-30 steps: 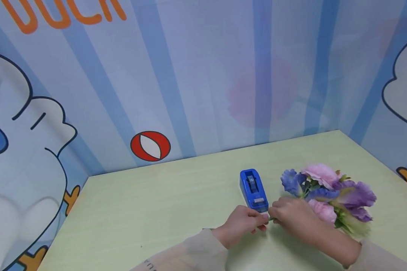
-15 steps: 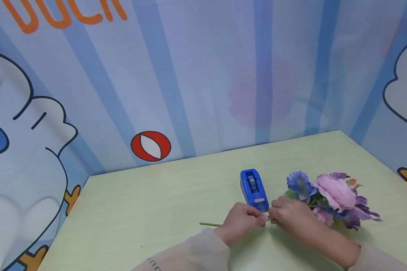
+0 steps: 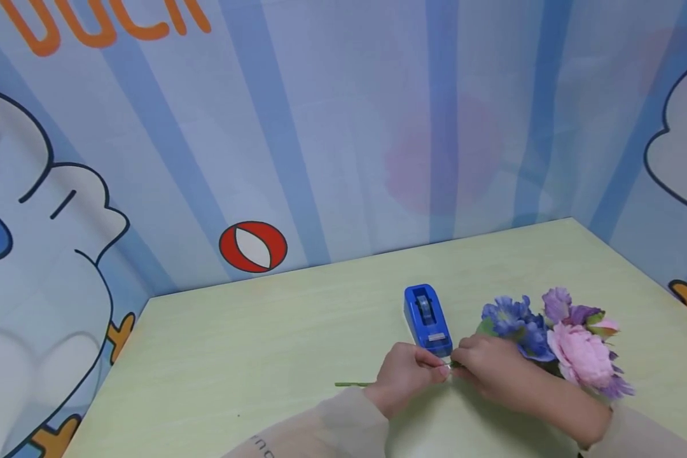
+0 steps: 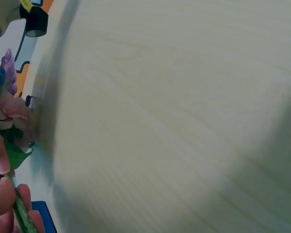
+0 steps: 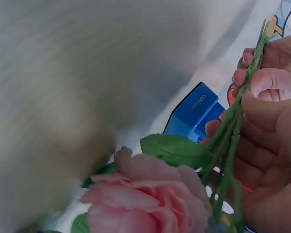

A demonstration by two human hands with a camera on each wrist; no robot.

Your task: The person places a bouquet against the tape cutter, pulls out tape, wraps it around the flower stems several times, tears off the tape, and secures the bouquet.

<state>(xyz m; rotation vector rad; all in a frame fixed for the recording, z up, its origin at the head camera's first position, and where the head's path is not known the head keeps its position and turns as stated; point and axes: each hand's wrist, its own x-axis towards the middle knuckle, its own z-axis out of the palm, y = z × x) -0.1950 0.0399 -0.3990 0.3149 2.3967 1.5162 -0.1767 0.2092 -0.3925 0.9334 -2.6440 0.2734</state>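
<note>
A bouquet of flowers (image 3: 584, 356) with pink, blue and purple blooms lies to the right, beneath and beyond my right forearm. In the right wrist view a pink bloom (image 5: 150, 201) and a bundle of green stems (image 5: 231, 138) show up close. My right hand (image 3: 489, 367) grips the stems below the blooms. Close beside it, my left hand (image 3: 408, 374) pinches them between thumb and fingers. One stem end (image 3: 352, 384) sticks out to the left of the left hand. Just behind the fingertips stands a blue tape dispenser (image 3: 429, 321).
A pale green tabletop (image 3: 263, 343) lies under both hands. Behind it rises a blue striped backdrop (image 3: 355, 127) printed with cartoon figures and a red ball (image 3: 253, 247).
The bouquet has rolled about its stems, so the large pink bloom now faces up and sits lower right. A stem end came into view left of the left hand. Both hands stay nearly in place.
</note>
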